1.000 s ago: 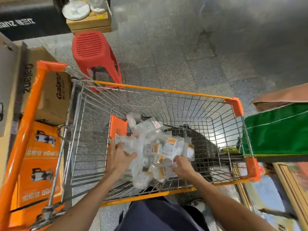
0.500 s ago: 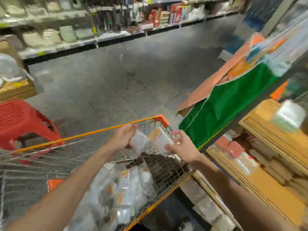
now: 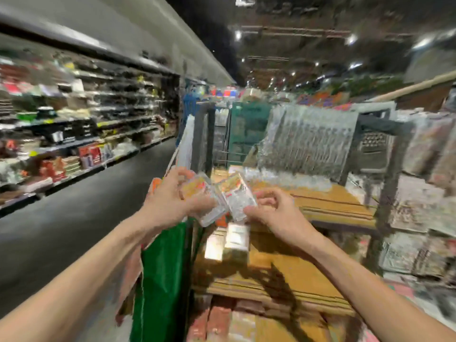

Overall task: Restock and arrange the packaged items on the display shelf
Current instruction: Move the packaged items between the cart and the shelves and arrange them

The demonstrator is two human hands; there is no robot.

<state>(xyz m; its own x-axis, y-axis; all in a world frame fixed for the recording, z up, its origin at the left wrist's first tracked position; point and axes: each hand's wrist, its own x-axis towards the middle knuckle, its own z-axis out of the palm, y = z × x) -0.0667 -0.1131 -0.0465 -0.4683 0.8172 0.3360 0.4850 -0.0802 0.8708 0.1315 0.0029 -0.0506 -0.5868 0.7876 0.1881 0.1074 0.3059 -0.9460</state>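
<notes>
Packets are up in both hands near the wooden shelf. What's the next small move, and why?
Probably reach the right hand forward and set the right packet on the bare wood of the upper shelf, beside the clear packets lying at its back. Both hands pinch packets in the air, short of that shelf; the left hand with the left packet can follow.

bare from fingertips to the frame edge: left forearm [image 3: 81, 280] at 7 o'clock, right forearm [image 3: 370, 285] at 5 o'clock, uncovered along the whole visible length. slim at the wrists, broader toward the lower corners. left hand [image 3: 172, 203] at 8 o'clock of centre, right hand [image 3: 278, 213] at 4 o'clock of it, with knuckles and tendons ridged across the back. smeared by motion blur, finer marks on nails or wrists impossible to make out.
</notes>
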